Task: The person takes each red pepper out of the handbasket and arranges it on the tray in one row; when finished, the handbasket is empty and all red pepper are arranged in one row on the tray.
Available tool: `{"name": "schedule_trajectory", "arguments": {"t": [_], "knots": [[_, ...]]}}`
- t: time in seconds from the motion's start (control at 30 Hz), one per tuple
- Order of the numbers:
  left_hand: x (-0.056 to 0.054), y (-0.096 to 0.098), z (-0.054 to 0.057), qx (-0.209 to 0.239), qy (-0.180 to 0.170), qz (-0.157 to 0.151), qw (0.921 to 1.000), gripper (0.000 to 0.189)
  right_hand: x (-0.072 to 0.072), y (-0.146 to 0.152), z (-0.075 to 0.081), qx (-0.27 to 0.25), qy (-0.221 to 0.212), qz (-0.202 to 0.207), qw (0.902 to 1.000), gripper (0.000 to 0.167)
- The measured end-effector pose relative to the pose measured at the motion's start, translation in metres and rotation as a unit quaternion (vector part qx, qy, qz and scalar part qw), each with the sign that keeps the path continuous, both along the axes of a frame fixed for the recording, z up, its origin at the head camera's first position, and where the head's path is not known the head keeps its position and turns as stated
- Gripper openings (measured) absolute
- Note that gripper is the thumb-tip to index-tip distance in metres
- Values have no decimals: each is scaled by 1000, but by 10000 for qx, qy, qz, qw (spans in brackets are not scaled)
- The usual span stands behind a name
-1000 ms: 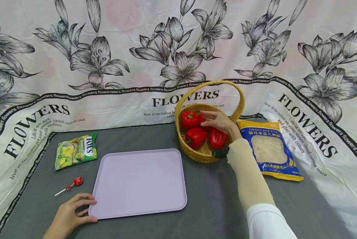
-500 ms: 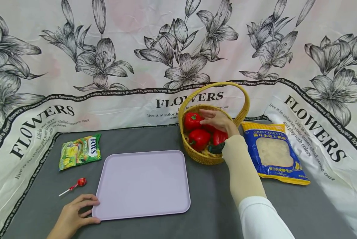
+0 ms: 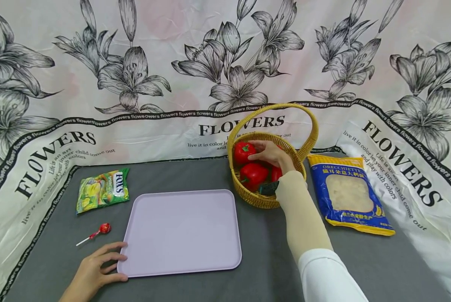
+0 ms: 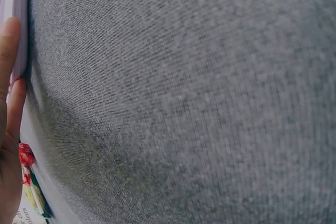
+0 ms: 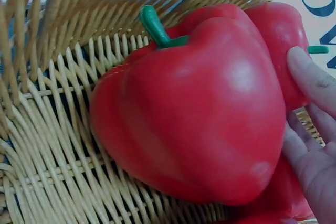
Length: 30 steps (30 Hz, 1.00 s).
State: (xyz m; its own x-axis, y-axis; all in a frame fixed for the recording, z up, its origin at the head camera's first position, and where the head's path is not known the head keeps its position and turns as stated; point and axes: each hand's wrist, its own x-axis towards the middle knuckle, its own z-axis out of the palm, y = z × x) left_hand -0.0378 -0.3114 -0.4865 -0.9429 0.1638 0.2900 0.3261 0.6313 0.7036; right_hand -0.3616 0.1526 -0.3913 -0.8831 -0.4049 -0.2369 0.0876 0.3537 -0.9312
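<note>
My right hand (image 3: 270, 154) reaches into the yellow wicker basket (image 3: 263, 204) and grips a red bell pepper (image 3: 243, 153) at its back left. In the right wrist view the thumb lies on this bell pepper (image 5: 281, 35), with fingers partly hidden behind and below it. A larger-looking bell pepper (image 5: 210, 108) fills the foreground; more red peppers sit partly under the hand. My left hand (image 3: 91, 268) touches the left rim of the lilac tray (image 3: 181, 233) near its front corner, fingers spread. In the left wrist view fingertips (image 4: 9, 30) meet the tray's side (image 4: 21, 3).
Left of the tray lie a green Fox's candy bag (image 3: 103, 191) and a red lollipop (image 3: 103, 228). A blue and yellow orecchiette bag (image 3: 350, 193) lies right of the basket. The basket's tall handle (image 3: 276, 105) arches above the right hand. A flowered cloth (image 3: 153, 138) hangs behind.
My right hand has moved left and lower in the basket, its thumb coming onto the back left bell pepper. The left hand stays at the tray. The head view has shifted slightly.
</note>
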Motion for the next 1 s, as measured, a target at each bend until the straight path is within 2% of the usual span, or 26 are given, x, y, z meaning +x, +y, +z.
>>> {"name": "schedule_trajectory", "arguments": {"t": [0.37, 0.6, 0.73, 1.0], "knots": [[-1, 3, 3, -108, -122, 75, 9998, 40, 5, 4, -10, -202, 299, -220, 9991, 64], [0, 4, 8, -251, -475, 246, 9983, 38, 9, 6, -5, -425, 430, -568, 9965, 61], [1, 4, 8, -255, -436, 230, 9985, 38, 14, 9, 2, -358, 500, -685, 9958, 59], [1, 5, 7, -231, -231, 150, 9994, 39, 22, 17, 10, -566, 472, -583, 9956, 58]]}}
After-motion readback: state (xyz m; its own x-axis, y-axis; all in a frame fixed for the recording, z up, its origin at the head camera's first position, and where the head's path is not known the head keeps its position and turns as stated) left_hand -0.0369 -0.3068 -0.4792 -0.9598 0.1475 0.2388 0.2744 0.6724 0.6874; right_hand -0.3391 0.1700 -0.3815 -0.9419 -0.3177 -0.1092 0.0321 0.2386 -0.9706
